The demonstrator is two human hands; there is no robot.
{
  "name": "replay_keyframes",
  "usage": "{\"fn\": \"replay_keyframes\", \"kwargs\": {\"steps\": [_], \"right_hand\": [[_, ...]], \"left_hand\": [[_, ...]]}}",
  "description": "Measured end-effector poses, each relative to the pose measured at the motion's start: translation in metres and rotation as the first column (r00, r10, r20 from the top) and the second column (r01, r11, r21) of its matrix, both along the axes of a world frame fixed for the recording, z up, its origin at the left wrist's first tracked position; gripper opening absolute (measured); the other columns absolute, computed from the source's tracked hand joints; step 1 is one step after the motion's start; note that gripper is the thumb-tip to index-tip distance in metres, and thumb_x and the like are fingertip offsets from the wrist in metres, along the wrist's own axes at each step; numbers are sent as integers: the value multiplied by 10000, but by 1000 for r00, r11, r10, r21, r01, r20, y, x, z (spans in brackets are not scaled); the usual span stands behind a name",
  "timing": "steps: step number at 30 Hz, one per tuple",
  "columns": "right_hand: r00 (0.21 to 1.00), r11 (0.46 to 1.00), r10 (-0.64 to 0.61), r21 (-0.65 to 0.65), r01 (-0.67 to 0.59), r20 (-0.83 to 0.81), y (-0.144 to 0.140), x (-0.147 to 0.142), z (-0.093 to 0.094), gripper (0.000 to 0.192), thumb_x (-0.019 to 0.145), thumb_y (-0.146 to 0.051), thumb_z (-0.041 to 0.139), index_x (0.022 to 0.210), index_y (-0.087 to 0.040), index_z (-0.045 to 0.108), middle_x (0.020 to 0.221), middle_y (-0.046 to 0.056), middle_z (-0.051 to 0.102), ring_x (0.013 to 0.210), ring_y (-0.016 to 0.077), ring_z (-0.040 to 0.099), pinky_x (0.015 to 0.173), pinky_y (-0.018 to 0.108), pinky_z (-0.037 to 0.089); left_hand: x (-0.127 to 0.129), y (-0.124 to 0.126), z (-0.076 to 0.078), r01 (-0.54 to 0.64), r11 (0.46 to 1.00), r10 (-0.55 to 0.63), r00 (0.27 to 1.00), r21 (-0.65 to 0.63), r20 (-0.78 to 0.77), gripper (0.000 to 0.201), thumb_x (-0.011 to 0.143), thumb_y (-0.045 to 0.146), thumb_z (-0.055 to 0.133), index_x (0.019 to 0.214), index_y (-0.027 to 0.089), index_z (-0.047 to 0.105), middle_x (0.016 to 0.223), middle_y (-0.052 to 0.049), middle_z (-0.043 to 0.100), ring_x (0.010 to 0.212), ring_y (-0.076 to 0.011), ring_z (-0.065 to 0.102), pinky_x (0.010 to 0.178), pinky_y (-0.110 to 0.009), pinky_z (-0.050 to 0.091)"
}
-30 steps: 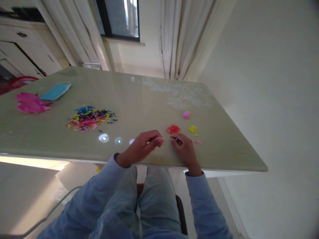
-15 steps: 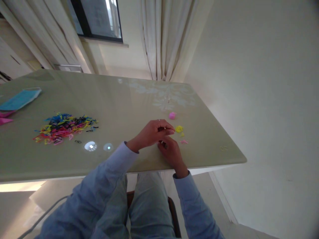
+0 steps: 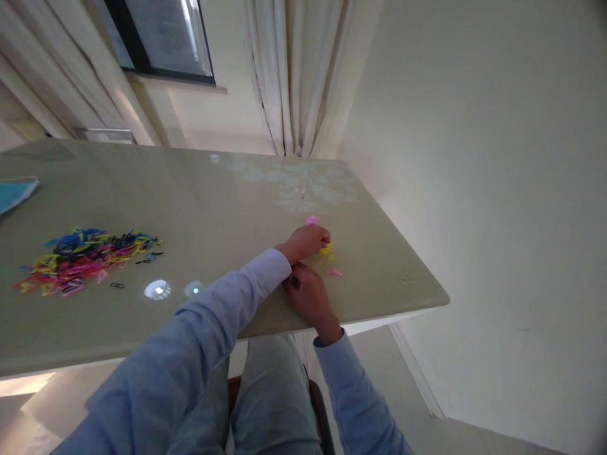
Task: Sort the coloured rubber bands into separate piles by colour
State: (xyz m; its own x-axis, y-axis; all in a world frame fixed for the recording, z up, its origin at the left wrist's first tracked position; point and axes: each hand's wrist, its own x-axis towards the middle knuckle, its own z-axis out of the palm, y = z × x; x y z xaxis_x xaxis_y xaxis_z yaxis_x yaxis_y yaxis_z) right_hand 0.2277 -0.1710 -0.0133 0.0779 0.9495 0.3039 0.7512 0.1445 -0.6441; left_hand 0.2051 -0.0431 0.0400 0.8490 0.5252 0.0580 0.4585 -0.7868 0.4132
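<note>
My left hand (image 3: 309, 242) reaches across in front of my right hand, its fingers curled together at a little heap of yellow rubber bands (image 3: 325, 250). Whatever may be pinched there is hidden. Nearer the table edge, my right hand (image 3: 310, 296) rests with fingers curled in, and I cannot make out what they hold. Just behind the left hand sits a small pink heap (image 3: 312, 220). To the right of the right hand lie a few pink bands (image 3: 334, 272).
A large mixed pile of coloured bands (image 3: 90, 256) spreads over the left of the glossy table (image 3: 213, 208). A blue face mask (image 3: 16, 193) lies at the far left. Faint bands (image 3: 408, 279) lie near the right corner. A wall (image 3: 497, 189) stands to the right.
My left hand has moved forward from above the right hand to the yellow heap, its wrist now crossing the right fingertips. The view has shifted slightly to the right.
</note>
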Motion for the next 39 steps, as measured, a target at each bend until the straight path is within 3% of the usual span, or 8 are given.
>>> {"fn": "replay_keyframes", "kwargs": {"steps": [6, 12, 16, 19, 32, 39], "right_hand": [[1000, 1000, -6, -7, 5, -8, 0, 0, -1, 116, 835, -100, 548, 795, -161, 638, 828, 56, 652, 730, 166, 549, 660, 269, 365], [1000, 1000, 2, -3, -2, -16, -1, 0, 0, 120, 842, -116, 543, 805, -166, 646, 826, 60, 660, 707, 167, 549, 646, 271, 368], [1000, 999, -20, -31, 20, 1, 0, 0, -2, 103, 824, -119, 563, 786, -159, 650, 820, 78, 671, 721, 185, 569, 645, 280, 374], [999, 997, -34, -62, 35, 10, 0, -1, -2, 96, 820, -122, 575, 778, -154, 655, 810, 87, 679, 720, 191, 580, 651, 286, 378], [999, 998, -41, -40, 41, 2, 0, -1, -2, 112, 823, -126, 570, 792, -161, 672, 827, 95, 693, 720, 189, 585, 661, 284, 392], [1000, 1000, 5, 0, -5, -31, -2, 0, 2, 143, 844, -121, 554, 790, -169, 678, 806, 68, 681, 706, 174, 574, 653, 273, 398]], "left_hand": [[7, 5, -2, 10, 1000, -9, 1000, 9, -21, 208, 878, 199, 578, 982, 166, 754, 988, -86, 741, 883, -184, 655, 784, -274, 481], [9, 3, -4, 70, 994, -77, 993, 88, 87, 221, 871, 327, 622, 963, 175, 754, 1002, -91, 711, 924, -206, 636, 784, -294, 471], [10, -2, -7, 168, 977, -169, 986, 129, -5, 371, 764, 392, 743, 1069, 180, 731, 1085, -100, 668, 945, -231, 631, 787, -307, 467], [12, -4, -8, 190, 973, -183, 981, 128, -61, 368, 771, 357, 736, 1089, 173, 725, 1096, -108, 653, 952, -240, 632, 781, -314, 467], [14, -2, -7, 153, 961, -139, 987, 229, -79, 216, 895, 263, 547, 981, 159, 716, 1056, -115, 648, 939, -225, 625, 750, -310, 459], [2, -3, -4, 20, 976, -34, 997, 217, 62, 271, 950, 320, 488, 1001, 169, 707, 1066, -100, 658, 889, -194, 620, 694, -282, 424]]}}
